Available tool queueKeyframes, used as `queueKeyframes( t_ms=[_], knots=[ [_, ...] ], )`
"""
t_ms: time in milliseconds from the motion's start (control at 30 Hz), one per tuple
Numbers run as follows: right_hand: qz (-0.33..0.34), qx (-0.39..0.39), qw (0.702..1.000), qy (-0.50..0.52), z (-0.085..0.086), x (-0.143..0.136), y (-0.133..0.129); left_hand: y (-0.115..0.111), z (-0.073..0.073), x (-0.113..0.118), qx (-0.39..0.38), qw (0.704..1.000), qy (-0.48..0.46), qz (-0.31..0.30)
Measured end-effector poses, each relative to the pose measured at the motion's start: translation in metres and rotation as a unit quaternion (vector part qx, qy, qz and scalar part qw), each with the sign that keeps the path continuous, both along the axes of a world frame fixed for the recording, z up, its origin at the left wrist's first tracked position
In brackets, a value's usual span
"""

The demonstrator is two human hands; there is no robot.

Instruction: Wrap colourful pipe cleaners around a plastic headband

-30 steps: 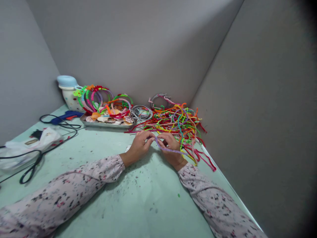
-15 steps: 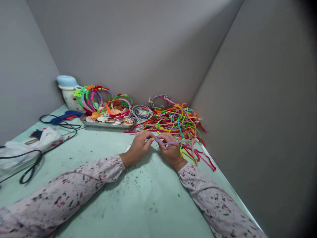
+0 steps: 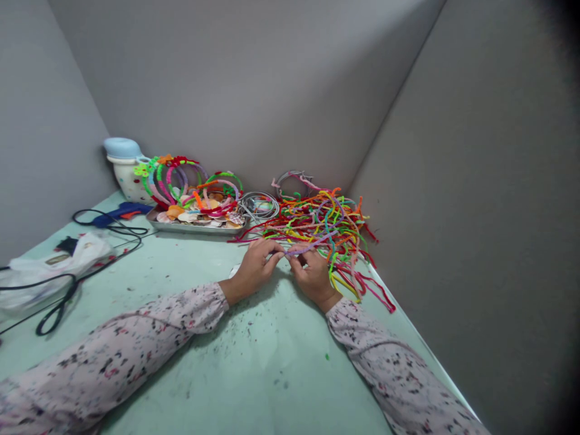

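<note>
Thumb and forefinger of my left hand (image 3: 254, 266) are pinched together at one end of a purple pipe cleaner (image 3: 312, 244). Close beside it, my right hand (image 3: 312, 275) also pinches the pipe cleaner, its fingertips almost meeting those of the left. The free length slants up and to the right over the back of my right hand. Just beyond lies a tangled heap of pipe cleaners (image 3: 308, 220) in red, yellow, green, orange and pink. What else sits between the fingertips is too small to make out.
A metal tray (image 3: 194, 228) holds shells and fuzzy headbands (image 3: 174, 175). Beside it lie coiled grey bands (image 3: 259, 206). At the back left stands a blue-lidded white container (image 3: 129, 175), near a blue tool (image 3: 120, 212). A plastic bag (image 3: 58, 266) and black cable (image 3: 67, 302) lie left.
The purple pipe cleaner's free end has swung upward, from lying level across my right hand to slanting up toward the heap. Both hands stay nearly in place.
</note>
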State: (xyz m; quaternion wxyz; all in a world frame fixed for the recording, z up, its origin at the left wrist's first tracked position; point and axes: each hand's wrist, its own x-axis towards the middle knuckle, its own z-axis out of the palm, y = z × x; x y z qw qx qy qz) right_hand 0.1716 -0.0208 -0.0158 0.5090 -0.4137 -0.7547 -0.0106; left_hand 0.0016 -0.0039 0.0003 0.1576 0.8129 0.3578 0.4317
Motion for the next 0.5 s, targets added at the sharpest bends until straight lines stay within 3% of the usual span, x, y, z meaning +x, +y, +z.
queueKeyframes(
  t_ms=[267,500],
  knots=[
    [-0.024,-0.037,0.999,-0.003,0.0000,-0.0006,-0.0012,0.0004,-0.0006,0.0000,0.010,1.000,0.013,0.008],
    [0.005,-0.040,0.999,0.032,0.0001,-0.0009,-0.0012,0.0004,0.0005,0.0001,0.009,1.000,0.012,0.021]
  ],
)
